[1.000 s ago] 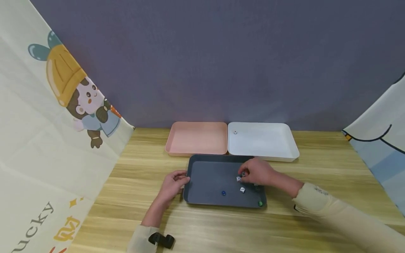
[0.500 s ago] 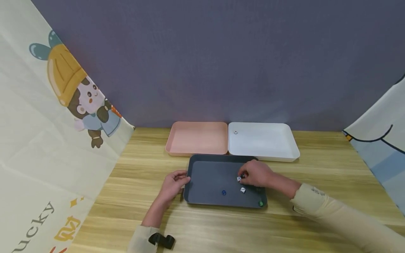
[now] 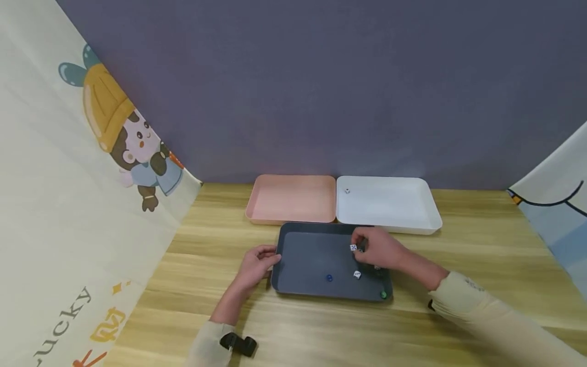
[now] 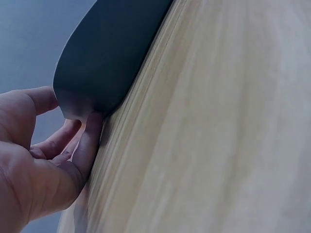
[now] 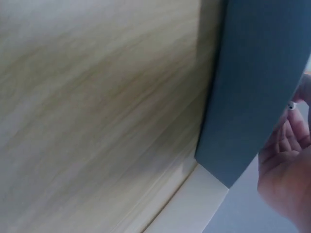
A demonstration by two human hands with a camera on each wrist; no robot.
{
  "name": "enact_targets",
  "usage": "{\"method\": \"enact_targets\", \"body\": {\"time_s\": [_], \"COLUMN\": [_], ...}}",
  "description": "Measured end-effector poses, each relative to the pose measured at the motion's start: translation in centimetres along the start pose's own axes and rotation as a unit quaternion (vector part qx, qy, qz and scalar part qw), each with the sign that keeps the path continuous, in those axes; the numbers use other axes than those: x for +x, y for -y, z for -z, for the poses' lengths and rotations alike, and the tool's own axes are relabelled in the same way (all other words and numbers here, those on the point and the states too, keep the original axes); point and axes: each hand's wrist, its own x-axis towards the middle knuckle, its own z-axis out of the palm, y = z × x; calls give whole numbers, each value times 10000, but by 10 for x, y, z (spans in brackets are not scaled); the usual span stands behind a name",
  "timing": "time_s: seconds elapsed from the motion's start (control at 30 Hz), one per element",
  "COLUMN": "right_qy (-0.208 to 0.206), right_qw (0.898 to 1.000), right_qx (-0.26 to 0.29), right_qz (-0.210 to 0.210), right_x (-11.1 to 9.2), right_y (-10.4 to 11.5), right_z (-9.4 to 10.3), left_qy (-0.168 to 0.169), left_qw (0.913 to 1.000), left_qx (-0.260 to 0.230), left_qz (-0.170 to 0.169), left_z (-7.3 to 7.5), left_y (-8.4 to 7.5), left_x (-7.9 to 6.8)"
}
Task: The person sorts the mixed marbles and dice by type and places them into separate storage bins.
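Note:
A dark grey tray (image 3: 316,255) lies on the table. My left hand (image 3: 255,267) grips its left edge, thumb over the rim and fingers against the outer wall, as the left wrist view shows with the tray wall (image 4: 104,53) beside the hand (image 4: 41,160). Over the tray's right half, my right hand (image 3: 380,250) pinches a white die (image 3: 353,247) between thumb and forefinger. A second white die (image 3: 357,274) lies in the tray, with a blue die (image 3: 329,278) to its left and a green die (image 3: 383,294) in the near right corner. Darker dice are partly hidden by the right hand.
Behind the grey tray stand a pink tray (image 3: 293,198) and a white tray (image 3: 390,204), side by side. A small white die (image 3: 347,191) sits in the white one. A dark cloth wall (image 3: 312,92) rises behind, and a printed curtain (image 3: 59,204) hangs at the left.
The white die at the right fingertips has been lifted a little off the tray floor. The left hand stays on the tray edge, and the head view has shifted slightly.

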Motion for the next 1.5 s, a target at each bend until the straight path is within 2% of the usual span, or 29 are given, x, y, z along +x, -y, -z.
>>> {"method": "enact_targets", "body": {"time_s": [0.17, 0.27, 0.4, 0.57, 0.73, 0.87, 1.07, 1.33, 1.5], "right_qy": [-391, -614, -1138, -1719, -1801, -1750, -1736, -1722, -1433], "right_qw": [9983, 9945, 9840, 9720, 9694, 9713, 9765, 9842, 9879], "right_qx": [346, 785, 1238, 1316, 1370, 1308, 1098, 401, 382], "right_qz": [257, 314, 595, 918, 955, 937, 648, 13, -451], "right_x": [2, 3, -2, -11, -9, -4, 21, 80, 110], "right_y": [2, 7, 13, 23, 34, 32, 18, -17, -37], "right_z": [16, 24, 36, 51, 59, 62, 73, 91, 100], "left_qy": [-160, -243, -296, -282, -435, -497, -471, -434, -496], "left_qw": [9996, 9994, 9991, 9988, 9984, 9982, 9982, 9982, 9980], "left_qx": [-203, -253, -315, -369, -353, -344, -376, -397, -401], "left_qz": [59, 36, 20, 144, 57, 19, -30, -63, -13], "left_z": [-8, -11, -15, -19, -15, -13, -14, -16, -16], "left_y": [-3, -5, -8, -7, -6, -2, 1, 0, 1], "left_x": [6, 7, 12, 17, 19, 19, 19, 21, 21]}}
